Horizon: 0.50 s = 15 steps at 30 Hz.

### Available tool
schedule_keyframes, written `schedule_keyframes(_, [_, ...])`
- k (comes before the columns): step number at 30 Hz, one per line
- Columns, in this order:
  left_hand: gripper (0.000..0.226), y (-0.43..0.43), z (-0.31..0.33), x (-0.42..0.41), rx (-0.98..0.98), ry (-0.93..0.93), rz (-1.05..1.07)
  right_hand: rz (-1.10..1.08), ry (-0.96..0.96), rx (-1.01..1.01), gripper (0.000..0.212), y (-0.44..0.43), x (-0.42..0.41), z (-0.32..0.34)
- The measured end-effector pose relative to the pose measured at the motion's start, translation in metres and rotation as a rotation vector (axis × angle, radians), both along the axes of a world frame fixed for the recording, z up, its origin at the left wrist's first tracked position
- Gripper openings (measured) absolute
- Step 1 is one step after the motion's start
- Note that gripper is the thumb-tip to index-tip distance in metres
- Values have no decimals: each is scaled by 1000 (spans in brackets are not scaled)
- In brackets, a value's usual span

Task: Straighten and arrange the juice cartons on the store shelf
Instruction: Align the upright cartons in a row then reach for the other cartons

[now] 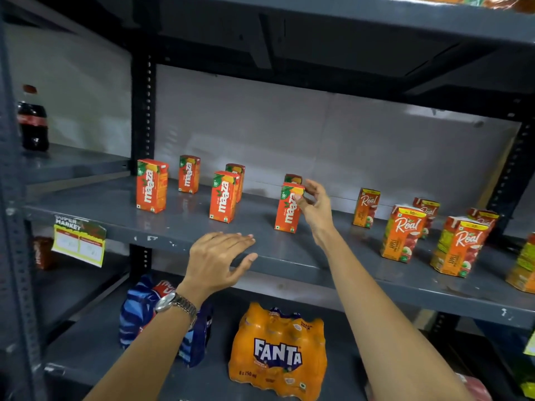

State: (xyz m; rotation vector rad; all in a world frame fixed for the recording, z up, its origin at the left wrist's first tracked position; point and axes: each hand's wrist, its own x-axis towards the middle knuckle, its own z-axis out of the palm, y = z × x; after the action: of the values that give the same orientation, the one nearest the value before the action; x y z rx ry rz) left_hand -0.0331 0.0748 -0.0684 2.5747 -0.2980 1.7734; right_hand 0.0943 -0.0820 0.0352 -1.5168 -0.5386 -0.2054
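Observation:
Several orange Maaza cartons stand in pairs on the grey metal shelf [179, 227]: a left front carton [151, 185], one behind it [189, 174], and a middle front carton [224, 196] with another partly hidden behind. My right hand [314, 206] pinches the top right corner of the upright front Maaza carton [288, 208]; a further carton [293, 178] peeks out behind it. To the right stand several orange Real apple cartons [402, 233], [460, 246], [366, 207]. My left hand [221, 257], with a wristwatch, hovers flat and empty at the shelf's front edge.
A cola bottle [32, 120] stands on the neighbouring shelf at left. A yellow price tag [78, 241] hangs from the shelf edge. Below lie a Fanta multipack [278, 351] and a blue bottle pack [139, 311]. Another shelf overhangs close above.

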Motion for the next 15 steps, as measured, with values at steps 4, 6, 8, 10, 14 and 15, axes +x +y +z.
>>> schedule_keyframes(4, [45,-5,33,-10,-424,-80,-30,-91,147,-171,68,2,-9,-16])
schedule_keyframes(6, [34,-4,57,-2,-893,-142,-18,-117,153,-321,73,5,-11,-26])
schedule_keyframes(8, [43,8,77,12,-1214,-59,-19,-140,98,-455,67,8,-12,-29])
schedule_keyframes(10, [85,21,83,27,-1228,207,52,-150,63,-554,57,11,-12,-30])
schedule_keyframes(14, [98,32,72,45,-1104,437,113,-120,61,-553,51,12,-8,-30])
schedule_keyframes(15, [89,33,70,46,-1050,441,141,-106,71,-535,51,11,-8,-29])
